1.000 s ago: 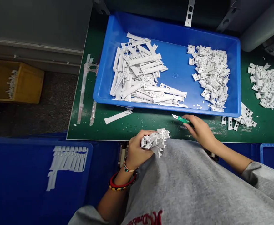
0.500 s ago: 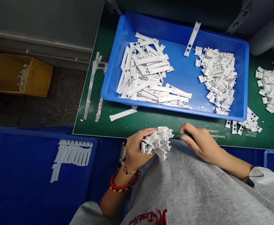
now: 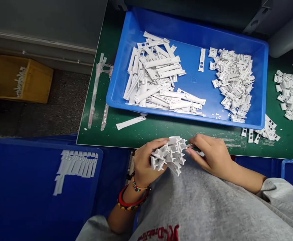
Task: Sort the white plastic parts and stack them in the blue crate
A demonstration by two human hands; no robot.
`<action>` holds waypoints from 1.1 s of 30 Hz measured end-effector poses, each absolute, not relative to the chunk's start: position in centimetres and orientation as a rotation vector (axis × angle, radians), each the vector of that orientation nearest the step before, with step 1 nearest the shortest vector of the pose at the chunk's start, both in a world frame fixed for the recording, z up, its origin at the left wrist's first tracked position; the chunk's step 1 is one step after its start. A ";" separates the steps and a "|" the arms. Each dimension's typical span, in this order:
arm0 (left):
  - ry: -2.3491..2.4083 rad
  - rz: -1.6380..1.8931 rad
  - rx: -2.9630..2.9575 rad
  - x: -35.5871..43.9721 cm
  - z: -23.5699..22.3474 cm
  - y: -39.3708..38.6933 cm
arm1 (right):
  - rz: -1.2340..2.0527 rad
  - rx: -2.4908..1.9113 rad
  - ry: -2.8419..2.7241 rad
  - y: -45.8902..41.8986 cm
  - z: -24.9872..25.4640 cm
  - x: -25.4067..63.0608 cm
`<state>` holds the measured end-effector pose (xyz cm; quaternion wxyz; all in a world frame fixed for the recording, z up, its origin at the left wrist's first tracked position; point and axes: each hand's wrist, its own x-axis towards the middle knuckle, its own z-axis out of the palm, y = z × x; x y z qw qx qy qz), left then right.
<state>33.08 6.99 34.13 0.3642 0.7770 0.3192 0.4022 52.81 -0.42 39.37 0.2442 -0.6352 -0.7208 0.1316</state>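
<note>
My left hand (image 3: 146,160) is wrapped round a bundle of white plastic clip-like parts (image 3: 170,154), their forked ends pointing right. My right hand (image 3: 209,152) is closed in a pinch at the bundle's right side. Between its thumb and finger is a slim tool (image 3: 191,146), mostly covered by the fingers, its tip at or very near the end of one part. Beyond both hands stands a blue tray (image 3: 186,117). Long white plastic strips (image 3: 159,73) are heaped in its left half, and short white clips (image 3: 234,80) in its right. One lone strip (image 3: 201,60) lies flat between the heaps.
Another strip (image 3: 131,122) lies on the green table (image 3: 161,129) before the tray. To the right are more strips (image 3: 269,130) and a pile of clips (image 3: 292,95). A lower blue tray (image 3: 36,201) holds a row of strips. A yellow bin (image 3: 39,80) stands at left.
The lone strip, tilted up in the tray earlier, now lies flat on its floor. My right hand has moved slightly left toward the bundle, and the tool's green part no longer shows.
</note>
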 end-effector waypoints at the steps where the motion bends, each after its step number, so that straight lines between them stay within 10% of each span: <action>1: 0.833 1.041 1.992 33.1 34.0 6.9 | 0.339 -1.737 -1.969 -0.4 39.4 52.7; 33: 1.157 1.122 1.876 33.7 34.2 5.3 | 0.408 -1.667 -1.851 0.8 39.2 53.2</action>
